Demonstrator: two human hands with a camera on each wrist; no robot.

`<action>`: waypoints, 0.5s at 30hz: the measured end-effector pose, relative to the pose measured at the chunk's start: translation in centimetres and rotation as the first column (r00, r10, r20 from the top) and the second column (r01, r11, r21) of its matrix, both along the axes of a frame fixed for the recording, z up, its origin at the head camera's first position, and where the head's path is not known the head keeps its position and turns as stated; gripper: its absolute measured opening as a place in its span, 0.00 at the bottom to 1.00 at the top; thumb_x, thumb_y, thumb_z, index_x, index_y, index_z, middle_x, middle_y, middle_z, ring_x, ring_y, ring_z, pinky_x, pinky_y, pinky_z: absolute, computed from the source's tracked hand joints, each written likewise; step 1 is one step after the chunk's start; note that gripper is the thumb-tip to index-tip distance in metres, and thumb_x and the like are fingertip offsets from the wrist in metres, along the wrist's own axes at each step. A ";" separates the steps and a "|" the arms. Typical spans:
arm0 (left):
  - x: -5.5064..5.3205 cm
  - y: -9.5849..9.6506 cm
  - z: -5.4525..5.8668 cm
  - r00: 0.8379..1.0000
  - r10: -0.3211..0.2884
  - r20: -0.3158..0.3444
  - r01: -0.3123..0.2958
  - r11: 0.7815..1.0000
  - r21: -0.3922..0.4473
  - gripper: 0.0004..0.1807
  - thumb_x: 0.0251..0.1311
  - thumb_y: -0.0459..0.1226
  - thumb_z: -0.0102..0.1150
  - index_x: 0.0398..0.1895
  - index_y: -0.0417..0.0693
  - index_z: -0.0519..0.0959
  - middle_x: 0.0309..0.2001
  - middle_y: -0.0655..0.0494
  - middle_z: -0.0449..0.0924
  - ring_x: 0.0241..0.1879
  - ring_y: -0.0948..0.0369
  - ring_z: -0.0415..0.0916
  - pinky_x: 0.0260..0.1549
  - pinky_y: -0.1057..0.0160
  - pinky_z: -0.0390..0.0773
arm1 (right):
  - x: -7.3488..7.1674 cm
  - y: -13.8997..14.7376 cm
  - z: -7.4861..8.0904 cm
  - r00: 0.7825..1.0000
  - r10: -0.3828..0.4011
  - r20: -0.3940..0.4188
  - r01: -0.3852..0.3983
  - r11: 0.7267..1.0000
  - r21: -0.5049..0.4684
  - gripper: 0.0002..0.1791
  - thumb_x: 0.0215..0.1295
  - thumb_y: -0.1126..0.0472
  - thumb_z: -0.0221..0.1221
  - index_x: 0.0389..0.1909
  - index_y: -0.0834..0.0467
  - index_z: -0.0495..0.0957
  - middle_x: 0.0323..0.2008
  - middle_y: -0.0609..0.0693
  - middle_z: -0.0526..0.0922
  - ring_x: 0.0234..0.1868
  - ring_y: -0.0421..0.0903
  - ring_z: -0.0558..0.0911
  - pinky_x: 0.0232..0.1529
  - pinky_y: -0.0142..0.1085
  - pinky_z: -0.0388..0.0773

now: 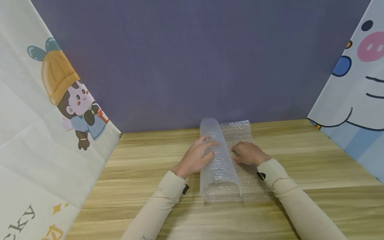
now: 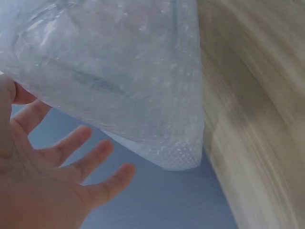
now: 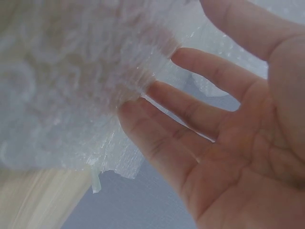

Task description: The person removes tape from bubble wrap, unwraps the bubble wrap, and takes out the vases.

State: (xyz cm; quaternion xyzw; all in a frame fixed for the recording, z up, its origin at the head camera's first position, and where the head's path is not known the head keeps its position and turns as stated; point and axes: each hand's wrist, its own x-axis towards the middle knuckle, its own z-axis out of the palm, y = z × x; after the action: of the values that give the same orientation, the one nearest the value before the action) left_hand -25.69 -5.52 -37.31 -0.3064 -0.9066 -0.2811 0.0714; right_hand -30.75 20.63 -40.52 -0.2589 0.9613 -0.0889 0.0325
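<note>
A sheet of clear bubble wrap (image 1: 237, 128) lies on the table, its left part turned over into a loose roll (image 1: 220, 166). My left hand (image 1: 196, 156) is at the roll's left side, fingers spread over it. In the left wrist view, that hand (image 2: 57, 162) has its thumb and index finger at the wrap's edge while the other fingers stand apart from it. To the right of the roll is my right hand (image 1: 247, 153), over the flat part of the sheet. Its fingertips (image 3: 131, 112) touch the wrap in the right wrist view, with the fingers nearly straight.
Beneath the wrap is a wood-grain table (image 1: 138, 156). A dark blue-grey panel (image 1: 180, 66) rises along its back edge. White printed sheets with cartoon figures stand at the left (image 1: 24, 110) and right (image 1: 357, 96).
</note>
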 end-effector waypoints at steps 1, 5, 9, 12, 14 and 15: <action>0.1 0.0 0.0 1.000 -0.005 -0.014 0.005 1.000 -0.012 0.22 0.75 0.43 0.43 0.67 0.59 0.77 0.78 0.49 0.62 0.78 0.51 0.58 0.75 0.41 0.61 | 0.1 -0.1 -0.1 1.000 -0.002 -0.002 0.002 1.000 0.000 0.26 0.65 0.53 0.69 0.59 0.61 0.81 0.57 0.63 0.83 0.58 0.64 0.81 0.57 0.60 0.79; 0.5 -0.3 -0.1 0.998 -0.028 -0.052 0.026 0.999 -0.041 0.21 0.76 0.44 0.43 0.64 0.57 0.80 0.76 0.48 0.65 0.78 0.51 0.58 0.76 0.42 0.60 | 0.6 -0.4 -0.3 1.000 -0.011 -0.002 0.011 1.000 -0.003 0.26 0.64 0.52 0.69 0.59 0.61 0.81 0.56 0.63 0.83 0.57 0.64 0.82 0.57 0.60 0.80; 0.8 -0.6 -0.2 0.998 -0.045 -0.042 0.043 0.998 -0.045 0.22 0.76 0.52 0.46 0.64 0.55 0.80 0.77 0.48 0.65 0.78 0.49 0.57 0.76 0.39 0.59 | 1.0 -0.7 -0.5 1.000 -0.022 0.008 0.022 1.000 -0.005 0.26 0.64 0.52 0.69 0.59 0.61 0.81 0.56 0.63 0.83 0.57 0.64 0.82 0.57 0.60 0.80; 0.9 -0.7 -0.2 0.999 -0.040 -0.015 0.039 0.998 -0.048 0.26 0.74 0.58 0.49 0.65 0.56 0.79 0.78 0.49 0.63 0.79 0.49 0.56 0.76 0.38 0.58 | 0.9 -0.9 -0.5 1.000 -0.028 0.012 0.028 1.000 -0.006 0.26 0.64 0.52 0.69 0.59 0.61 0.81 0.57 0.63 0.83 0.57 0.64 0.82 0.57 0.59 0.79; 0.9 -0.8 -0.1 0.999 -0.033 0.000 0.033 0.998 -0.054 0.27 0.73 0.60 0.50 0.65 0.56 0.79 0.78 0.49 0.63 0.79 0.49 0.56 0.76 0.38 0.58 | 0.9 -0.9 -0.6 0.999 -0.031 0.011 0.031 0.999 -0.006 0.26 0.64 0.52 0.70 0.59 0.61 0.81 0.57 0.62 0.83 0.57 0.64 0.82 0.58 0.59 0.79; 1.0 -0.8 -0.1 1.000 -0.028 0.005 0.028 0.998 -0.059 0.28 0.72 0.60 0.50 0.65 0.57 0.79 0.78 0.50 0.63 0.79 0.49 0.56 0.76 0.39 0.58 | 0.9 -1.0 -0.6 0.999 -0.032 0.010 0.032 0.999 -0.006 0.26 0.64 0.52 0.70 0.59 0.61 0.81 0.57 0.62 0.83 0.57 0.64 0.82 0.58 0.59 0.79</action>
State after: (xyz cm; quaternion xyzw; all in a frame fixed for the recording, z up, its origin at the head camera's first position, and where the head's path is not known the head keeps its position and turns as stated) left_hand -24.74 -6.34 -37.38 -0.3204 -0.9103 -0.2560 0.0563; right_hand -29.84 19.66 -41.08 -0.2433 0.9648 -0.0935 0.0352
